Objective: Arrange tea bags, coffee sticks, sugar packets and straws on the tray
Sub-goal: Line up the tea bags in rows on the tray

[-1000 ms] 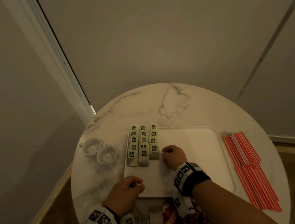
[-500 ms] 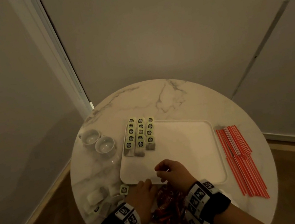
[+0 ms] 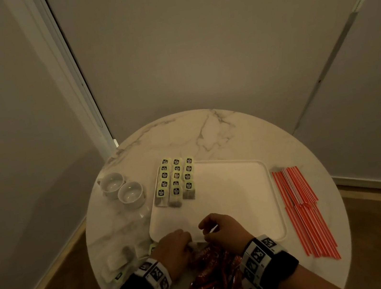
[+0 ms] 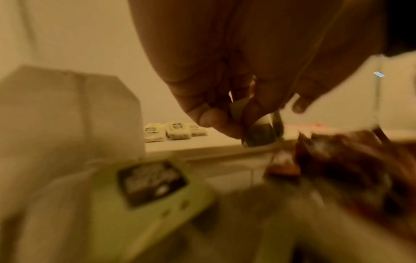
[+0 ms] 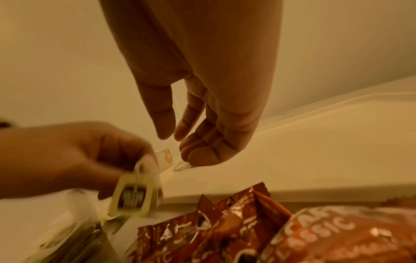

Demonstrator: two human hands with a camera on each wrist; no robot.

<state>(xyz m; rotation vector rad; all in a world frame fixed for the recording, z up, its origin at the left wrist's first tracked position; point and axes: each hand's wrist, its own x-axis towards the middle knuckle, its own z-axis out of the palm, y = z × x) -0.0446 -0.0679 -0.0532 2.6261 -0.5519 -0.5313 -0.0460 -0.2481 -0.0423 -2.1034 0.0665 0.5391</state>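
White tray, tea bags only: you are early in the job.

Your tray (image 3: 237, 187) on the marble table (image 3: 208, 136) carries three rows of tea bags (image 3: 178, 180) along its left edge; the rest of it is bare. Loose tea bags (image 3: 118, 260) lie at lower left of the frame, the red coffee sticks (image 3: 213, 269) at the bottom between your wrists, the straws (image 3: 300, 204) off the tray at right; sugar packets I cannot make out for sure. Your left hand (image 3: 174, 248) has its grip narrow, pinching a tea bag tag (image 5: 133, 195) at the tray's near edge. Your right hand (image 3: 224, 232) hangs relaxed beside it, holding nothing that shows. A second ago your right hand was up at the rows; since then both hands have drawn back to the near edge.
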